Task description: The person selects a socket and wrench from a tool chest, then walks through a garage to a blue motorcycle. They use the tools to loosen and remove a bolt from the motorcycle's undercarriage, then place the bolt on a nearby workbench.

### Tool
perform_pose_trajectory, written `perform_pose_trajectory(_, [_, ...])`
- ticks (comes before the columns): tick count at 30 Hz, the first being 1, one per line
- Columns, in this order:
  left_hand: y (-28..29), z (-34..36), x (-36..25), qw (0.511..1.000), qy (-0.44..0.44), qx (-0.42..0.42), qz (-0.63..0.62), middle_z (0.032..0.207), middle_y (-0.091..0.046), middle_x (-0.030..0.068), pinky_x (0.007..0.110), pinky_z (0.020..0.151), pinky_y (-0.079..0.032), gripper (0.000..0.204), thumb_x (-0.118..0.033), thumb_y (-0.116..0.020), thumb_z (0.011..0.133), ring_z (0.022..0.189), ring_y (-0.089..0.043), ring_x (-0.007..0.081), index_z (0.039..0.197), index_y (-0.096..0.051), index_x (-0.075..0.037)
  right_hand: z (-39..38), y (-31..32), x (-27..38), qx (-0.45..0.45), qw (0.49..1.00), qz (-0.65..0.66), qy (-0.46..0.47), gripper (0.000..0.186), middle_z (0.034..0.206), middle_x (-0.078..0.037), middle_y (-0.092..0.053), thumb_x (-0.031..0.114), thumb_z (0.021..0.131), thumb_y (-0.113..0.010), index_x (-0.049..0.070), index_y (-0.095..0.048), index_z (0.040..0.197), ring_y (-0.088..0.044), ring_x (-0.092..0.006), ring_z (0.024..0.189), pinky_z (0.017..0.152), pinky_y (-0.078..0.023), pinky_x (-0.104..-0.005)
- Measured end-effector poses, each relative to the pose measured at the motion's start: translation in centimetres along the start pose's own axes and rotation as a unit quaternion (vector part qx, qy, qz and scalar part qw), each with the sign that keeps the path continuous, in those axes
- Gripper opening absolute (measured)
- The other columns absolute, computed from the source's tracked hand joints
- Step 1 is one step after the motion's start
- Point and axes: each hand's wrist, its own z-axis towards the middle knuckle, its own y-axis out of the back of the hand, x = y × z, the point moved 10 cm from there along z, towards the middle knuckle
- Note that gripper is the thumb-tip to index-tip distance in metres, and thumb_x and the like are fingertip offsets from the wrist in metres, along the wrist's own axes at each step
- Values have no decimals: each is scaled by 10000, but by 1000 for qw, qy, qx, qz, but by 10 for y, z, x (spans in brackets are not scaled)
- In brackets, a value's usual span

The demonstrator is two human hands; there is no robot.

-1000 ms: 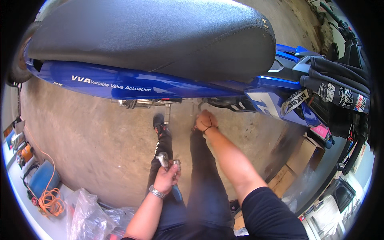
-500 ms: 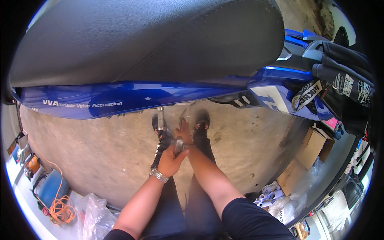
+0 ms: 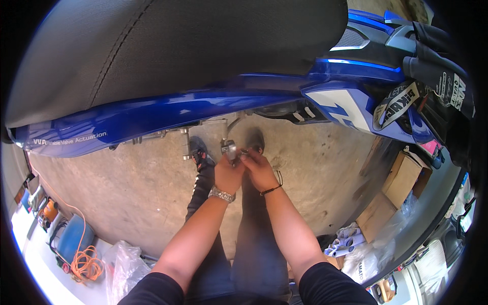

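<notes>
Low in front of the motorcycle's blue side panel [image 3: 168,114], both of my hands are close together. My left hand [image 3: 229,175], with a metal-banded watch at the wrist, is closed around a small round silver metal part [image 3: 230,149]. Beside it, my right hand [image 3: 260,172] has its fingertips pinched together, touching or nearly touching the metal part; a small dark-silver bit shows at the tips, too small to name. A silver foot peg [image 3: 186,143] juts from the motorcycle just left of my hands.
The black seat [image 3: 168,51] overhangs the top of the view. On the right are a cardboard box [image 3: 401,175] and plastic bags [image 3: 373,259]. At the left lie a blue container [image 3: 75,239], a coiled orange hose [image 3: 86,265] and a clear plastic bag [image 3: 124,269]. Concrete floor [image 3: 310,178] lies below.
My right hand has drawn back from beyond the left hand and now pinches beside it. My left hand has moved forward and slightly right with the metal part. The view has shifted.
</notes>
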Motion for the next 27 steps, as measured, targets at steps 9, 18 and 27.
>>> perform_pose_trajectory(9, [-8,7,31,988,-4,-11,156,747,-641,247,465,612,-510,260,-217,-681,826,742,-643,422,864,-593,25,91,28,37,-194,891,-393,119,317,901,-219,-680,249,884,-629,-3,-575,1069,-667,-396,834,717,-522,-435])
perform_pose_trajectory(18, [18,31,127,995,101,-27,-1,646,-579,3,273,506,-401,216,-160,-619,911,539,-510,76,1082,-665,-37,103,4,45,-320,885,-304,146,309,904,-230,-677,203,832,-696,-6,-560,1015,-669,-393,831,714,-524,-422])
perform_pose_trajectory(27, [8,26,121,996,77,31,46,744,-674,148,351,632,-499,201,-229,-620,890,678,-669,251,994,-706,-80,136,16,-3,-261,958,-17,119,234,848,-161,-686,128,849,-678,-24,-599,1009,-680,-279,727,652,-529,-347])
